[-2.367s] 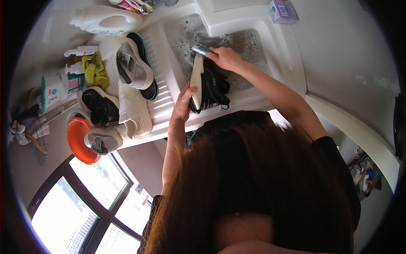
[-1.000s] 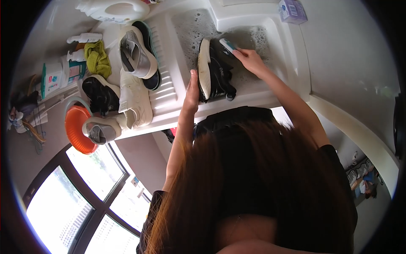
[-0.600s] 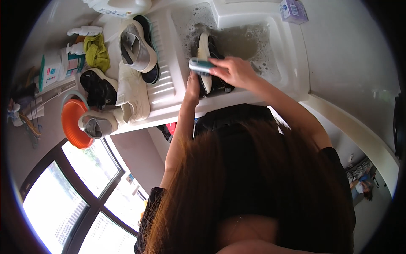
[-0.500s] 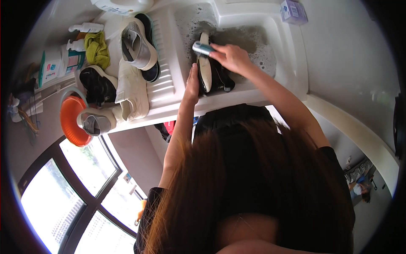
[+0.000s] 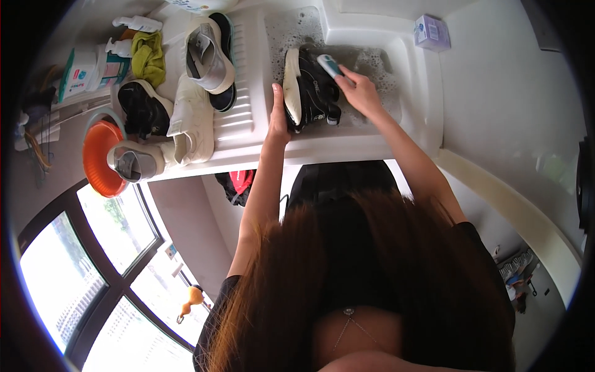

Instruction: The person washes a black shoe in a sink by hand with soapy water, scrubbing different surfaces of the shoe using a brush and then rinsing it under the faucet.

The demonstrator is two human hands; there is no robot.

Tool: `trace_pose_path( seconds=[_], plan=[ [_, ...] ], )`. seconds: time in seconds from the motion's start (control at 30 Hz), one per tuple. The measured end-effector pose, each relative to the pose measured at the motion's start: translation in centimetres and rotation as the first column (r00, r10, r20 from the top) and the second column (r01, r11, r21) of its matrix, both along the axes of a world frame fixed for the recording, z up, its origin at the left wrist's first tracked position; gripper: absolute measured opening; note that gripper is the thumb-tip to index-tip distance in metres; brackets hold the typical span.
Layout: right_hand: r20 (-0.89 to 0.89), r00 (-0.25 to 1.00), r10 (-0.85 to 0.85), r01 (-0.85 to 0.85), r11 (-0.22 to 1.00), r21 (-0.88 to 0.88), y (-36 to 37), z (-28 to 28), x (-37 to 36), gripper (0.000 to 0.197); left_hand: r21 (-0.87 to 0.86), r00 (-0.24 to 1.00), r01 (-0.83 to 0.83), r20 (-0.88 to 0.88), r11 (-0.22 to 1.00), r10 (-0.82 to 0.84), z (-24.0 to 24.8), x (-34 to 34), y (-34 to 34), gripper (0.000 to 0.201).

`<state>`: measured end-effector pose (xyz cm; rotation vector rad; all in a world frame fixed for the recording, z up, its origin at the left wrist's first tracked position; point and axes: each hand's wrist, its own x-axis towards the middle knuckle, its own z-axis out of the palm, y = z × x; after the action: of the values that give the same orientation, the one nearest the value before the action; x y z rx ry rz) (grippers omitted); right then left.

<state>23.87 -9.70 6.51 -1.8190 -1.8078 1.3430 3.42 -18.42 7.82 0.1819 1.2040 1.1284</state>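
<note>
At the sink (image 5: pixel 347 147), my right fingers (image 5: pixel 356 77) pinch the brush (image 5: pixel 329 66), now off the sole (image 5: pixel 292 87); scrubbing seems paused. Left hand (image 5: pixel 278 121): I cannot tell.

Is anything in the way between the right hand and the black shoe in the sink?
Only the brush that the right hand holds shows between it and the black shoe; nothing else visible does.
</note>
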Motion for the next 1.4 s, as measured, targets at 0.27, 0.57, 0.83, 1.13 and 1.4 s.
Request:
trace_pose_path(
  seconds=[0.27,0.57,0.83,1.13,1.4],
  plan=[
    [0.04,0.921,0.387,-0.382,0.88,0.281,-4.7,9.5,-2.4,0.039,-0.098,0.968,-0.079,0.228,0.992,0.1,-1.8,0.4,-0.1,0.063],
    [0.056,0.967,0.249,-0.256,0.951,0.173,4.1,2.5,-4.5,0.045,-0.12,0.986,-0.016,0.16,0.993,0.036,0.6,1.5,0.0,0.062],
    [-0.502,0.839,-0.211,-0.068,0.875,-0.48,1.3,0.6,-2.6,0.046,-0.147,0.989,0.054,0.146,0.988,-0.032,1.5,-1.2,-0.9,0.06],
    [-0.407,0.903,-0.136,0.041,0.971,-0.234,-0.1,-3.1,-2.1,0.065,-0.129,0.673,0.39,-0.636,0.912,-0.378,2.8,-2.6,0.4,0.083],
    [0.264,0.96,-0.093,0.021,0.965,0.262,2.2,-5.8,2.0,0.056,-0.105,0.879,0.401,-0.234,0.91,-0.415,5.2,-5.8,-0.6,0.071]
  ],
)
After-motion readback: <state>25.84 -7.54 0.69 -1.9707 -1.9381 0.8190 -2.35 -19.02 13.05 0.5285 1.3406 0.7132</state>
